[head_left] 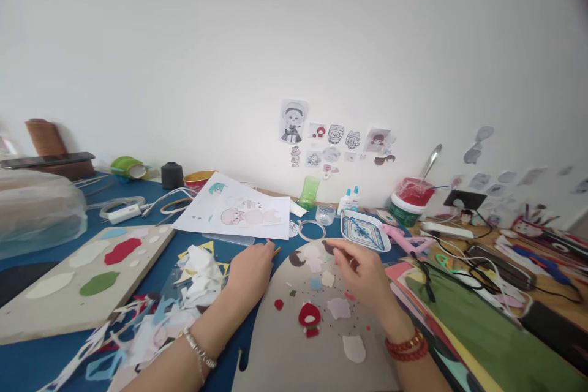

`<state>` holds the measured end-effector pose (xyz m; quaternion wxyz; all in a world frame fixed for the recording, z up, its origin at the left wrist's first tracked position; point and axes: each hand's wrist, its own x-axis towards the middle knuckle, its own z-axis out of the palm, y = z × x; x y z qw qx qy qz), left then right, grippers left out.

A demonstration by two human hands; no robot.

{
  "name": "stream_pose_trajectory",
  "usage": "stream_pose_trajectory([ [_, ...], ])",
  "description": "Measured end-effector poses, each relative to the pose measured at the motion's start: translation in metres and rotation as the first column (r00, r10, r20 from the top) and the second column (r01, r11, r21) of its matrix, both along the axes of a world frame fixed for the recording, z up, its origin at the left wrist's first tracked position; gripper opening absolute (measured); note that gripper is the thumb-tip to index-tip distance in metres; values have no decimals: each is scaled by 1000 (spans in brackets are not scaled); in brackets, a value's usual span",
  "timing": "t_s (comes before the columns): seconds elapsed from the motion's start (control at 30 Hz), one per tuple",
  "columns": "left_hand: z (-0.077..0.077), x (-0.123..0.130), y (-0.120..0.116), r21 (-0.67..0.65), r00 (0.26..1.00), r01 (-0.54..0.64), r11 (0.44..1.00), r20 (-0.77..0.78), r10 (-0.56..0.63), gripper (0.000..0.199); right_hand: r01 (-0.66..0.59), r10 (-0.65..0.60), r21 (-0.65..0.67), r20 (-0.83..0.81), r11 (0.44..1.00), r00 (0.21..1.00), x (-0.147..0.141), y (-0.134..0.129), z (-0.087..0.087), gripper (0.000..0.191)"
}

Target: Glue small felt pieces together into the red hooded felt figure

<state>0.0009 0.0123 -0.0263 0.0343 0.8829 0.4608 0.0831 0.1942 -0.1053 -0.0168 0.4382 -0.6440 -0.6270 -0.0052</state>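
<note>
Currently I see a grey round-topped board (285, 358) at 6 o'clock on the blue tabletop (236, 326). Left hand (253, 264) at the board's 11 o'clock edge, tip of a thin yellow stick (276, 252) beside it; can't tell if its fingers pinch. Right hand (365, 266) at 1 o'clock, fingers bent by a dark brown flat cutout (327, 247), pinch unclear. Red-and-white hooded cutout (309, 315) lies mid-board.

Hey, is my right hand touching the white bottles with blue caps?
No, the right hand is over the grey board, and the white bottles stand apart, farther back.
</note>
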Motion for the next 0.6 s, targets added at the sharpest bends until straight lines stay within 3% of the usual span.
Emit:
stream_pose_trajectory([
  [0.3,15,0,-5,6,959,61,998,277,-61,26,27,-27,-1,-17,1000,1000,9,2,-4,30],
  [0.43,20,0,-13,-93,917,129,987,389,-83,22,-86,95,-146,55,985,994,4,-1,-4,20],
  [0.6,22,0,-21,-171,895,224,959,427,-133,18,-180,243,-351,144,919,959,-16,-9,0,4],
])
